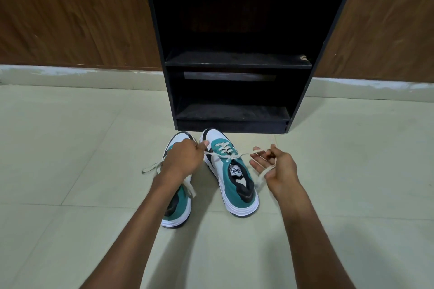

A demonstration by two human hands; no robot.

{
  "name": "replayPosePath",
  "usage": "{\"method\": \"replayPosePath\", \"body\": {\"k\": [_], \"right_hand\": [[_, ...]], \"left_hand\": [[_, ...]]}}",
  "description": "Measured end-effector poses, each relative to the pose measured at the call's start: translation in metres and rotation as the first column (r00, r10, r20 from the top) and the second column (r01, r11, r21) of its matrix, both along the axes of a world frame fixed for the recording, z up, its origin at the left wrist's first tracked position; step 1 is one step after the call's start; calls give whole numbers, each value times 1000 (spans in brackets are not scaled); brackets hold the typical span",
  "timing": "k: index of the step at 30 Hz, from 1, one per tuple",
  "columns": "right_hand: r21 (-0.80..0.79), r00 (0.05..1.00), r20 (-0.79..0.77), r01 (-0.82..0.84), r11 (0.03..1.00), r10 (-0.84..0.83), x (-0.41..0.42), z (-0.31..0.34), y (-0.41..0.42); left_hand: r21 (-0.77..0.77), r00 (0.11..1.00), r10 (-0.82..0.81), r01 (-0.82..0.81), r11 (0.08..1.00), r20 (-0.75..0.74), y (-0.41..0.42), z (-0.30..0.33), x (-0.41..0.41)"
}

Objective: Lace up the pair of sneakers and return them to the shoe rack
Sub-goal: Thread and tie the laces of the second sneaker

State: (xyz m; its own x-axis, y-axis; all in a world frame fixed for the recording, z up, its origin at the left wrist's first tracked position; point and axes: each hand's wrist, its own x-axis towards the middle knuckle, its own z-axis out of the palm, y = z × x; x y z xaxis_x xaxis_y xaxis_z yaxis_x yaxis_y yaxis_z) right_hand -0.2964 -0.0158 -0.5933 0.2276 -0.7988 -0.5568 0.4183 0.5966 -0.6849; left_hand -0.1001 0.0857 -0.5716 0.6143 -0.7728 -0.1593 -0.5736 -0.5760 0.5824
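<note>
Two sneakers, teal and white with black trim, sit side by side on the pale tiled floor point(70, 148) in the lower middle of the frame, toes pointing toward a black shoe rack point(237, 58) that fills the upper centre. What shows of the rack's three open shelves holds no shoes; the interiors are dark, and a chipped spot shows at the right end of the middle shelf's front edge. Brown wood-grain panels point(70, 12) stand on either side of the rack, above a pale skirting strip.

On the right sneaker point(231, 176), the tongue carries a small black-and-white label reading "PUMA", seen upside down from this view. Its cream lace point(225, 148) is threaded through the lower eyelets in crossing rows, and the two free ends run outward from the top of the lacing, one to each hand.

At frame centre-left, the left hand point(182, 159) is closed, pinching one end of that lace between thumb and fingers just above the toe area, and it covers much of the left sneaker point(179, 206) beneath it. That sneaker's own lace point(152, 168) trails loose on the floor to its left and across its side.

Toward centre-right, the right hand point(276, 166) has its fingers partly spread, with the other lace end looped around them and pulled taut away from the shoe.
</note>
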Motion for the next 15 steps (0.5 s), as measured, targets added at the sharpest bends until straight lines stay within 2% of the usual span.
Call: {"method": "replayPosePath", "body": {"k": [1, 2, 3, 4, 5, 6, 8, 10, 11, 14, 15], "right_hand": [[43, 991, 132, 15, 999, -20, 0, -2, 2], [73, 968, 249, 26, 997, -43, 2, -4, 4], [95, 937, 343, 39, 995, -70, 4, -4, 7], [109, 906, 412, 56, 992, -97, 8, -4, 9], [115, 882, 455, 73, 991, -118, 11, -3, 10], [121, 868, 478, 86, 989, -134, 14, -3, 9], [128, 870, 473, 85, 988, -136, 20, -3, 6], [132, 893, 432, 75, 988, -125, 26, -4, 2], [128, 906, 406, 74, 989, -120, 29, -5, -2], [76, 952, 286, 90, 993, -108, 36, -11, -14], [51, 966, 235, 96, 994, -106, 37, -13, -18]], "left_hand": [[-106, 981, 37, -58, 993, -189, -3, 4, -4], [-226, 888, 63, -183, 957, -455, -6, 6, -9], [-301, 715, 34, -336, 892, -699, -10, 7, -12], [-331, 523, -57, -447, 831, -851, -12, 6, -16], [-344, 371, -160, -507, 790, -915, -14, 4, -21], [-347, 263, -237, -540, 767, -935, -15, 0, -26], [-353, 140, -340, -597, 720, -930, -14, -8, -37], [-368, 143, -369, -648, 667, -919, -12, -17, -48], [-386, 192, -353, -662, 643, -916, -10, -21, -53], [-447, 416, -201, -656, 608, -887, -6, -31, -57], [-445, 444, -160, -667, 597, -881, -3, -32, -57]]}}
